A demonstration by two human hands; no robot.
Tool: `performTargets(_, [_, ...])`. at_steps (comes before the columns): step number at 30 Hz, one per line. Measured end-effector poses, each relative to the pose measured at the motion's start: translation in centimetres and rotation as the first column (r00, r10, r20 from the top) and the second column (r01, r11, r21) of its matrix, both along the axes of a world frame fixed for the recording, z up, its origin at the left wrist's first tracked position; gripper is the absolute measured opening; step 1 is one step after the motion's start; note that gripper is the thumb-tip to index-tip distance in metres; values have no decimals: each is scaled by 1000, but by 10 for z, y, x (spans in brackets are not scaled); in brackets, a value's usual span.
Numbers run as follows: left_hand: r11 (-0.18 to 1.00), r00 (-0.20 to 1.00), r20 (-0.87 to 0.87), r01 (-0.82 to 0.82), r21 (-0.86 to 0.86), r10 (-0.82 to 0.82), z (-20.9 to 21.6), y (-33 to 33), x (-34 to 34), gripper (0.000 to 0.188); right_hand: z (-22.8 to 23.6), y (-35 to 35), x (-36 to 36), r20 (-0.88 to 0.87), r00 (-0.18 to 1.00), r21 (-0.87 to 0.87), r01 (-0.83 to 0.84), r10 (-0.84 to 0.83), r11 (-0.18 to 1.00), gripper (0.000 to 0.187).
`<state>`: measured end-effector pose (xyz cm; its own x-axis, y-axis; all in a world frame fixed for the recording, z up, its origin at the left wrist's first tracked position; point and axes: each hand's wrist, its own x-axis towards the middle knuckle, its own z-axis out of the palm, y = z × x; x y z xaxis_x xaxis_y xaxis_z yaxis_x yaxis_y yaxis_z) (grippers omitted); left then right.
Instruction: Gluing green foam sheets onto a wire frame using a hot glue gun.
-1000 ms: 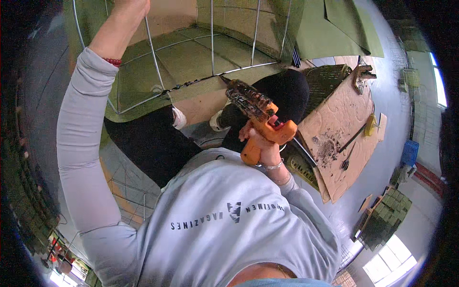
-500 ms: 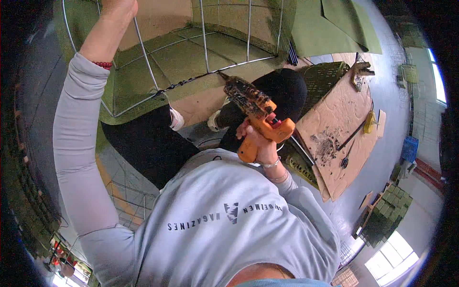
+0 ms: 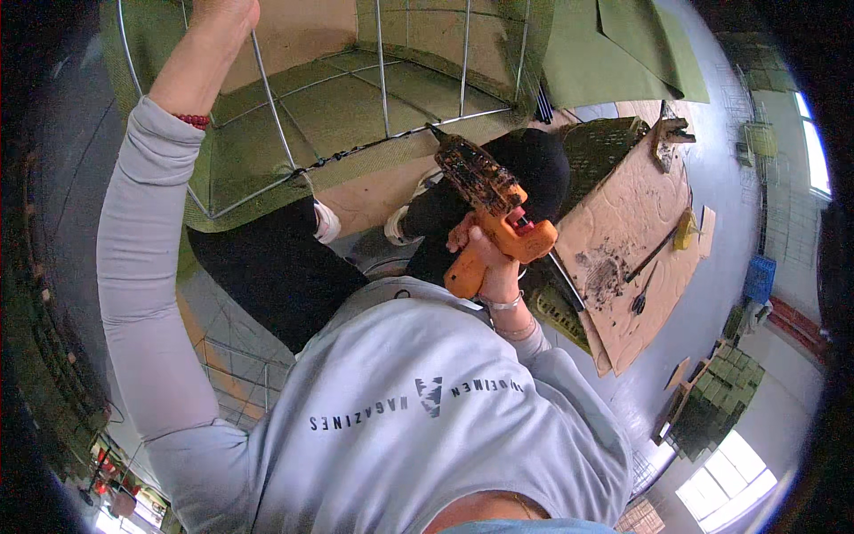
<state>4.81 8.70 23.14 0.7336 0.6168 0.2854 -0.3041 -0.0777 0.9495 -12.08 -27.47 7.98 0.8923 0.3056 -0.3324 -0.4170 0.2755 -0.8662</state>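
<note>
grey floor (image 3: 719, 200), left arm (image 3: 147, 276) outstretched, grip (image 3: 226, 9) unclear, right grip (image 3: 495, 265) around glue gun (image 3: 485, 182)

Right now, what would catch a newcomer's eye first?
The orange, black-crusted glue gun near the picture's centre, held in the right grip, its tip at the near lower bar of a wire frame. Next come the dark lumps along that bar, left of the tip, and the black-smeared cardboard at right.
</note>
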Motion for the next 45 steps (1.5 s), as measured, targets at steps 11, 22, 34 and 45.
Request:
performTargets(11, [1000,1000,16,22,12,-23,0,-4,1,27,-3,9,-10,78,977,146,-207,197,967,25])
performTargets(22, [1000,1000,-24,-15,24,16,3,-7,1,27,1,-15,5,102,995,-55,-14,19,998,20])
performTargets(34, [999,1000,-20,-11,32,12,3,-4,-1,26,8,-8,11,70,989,-25,135,-133,991,17])
performTargets(45, [1000,1000,-16,-4,22,4,4,-5,-2,26,8,-4,4,102,993,-68,74,-67,995,16])
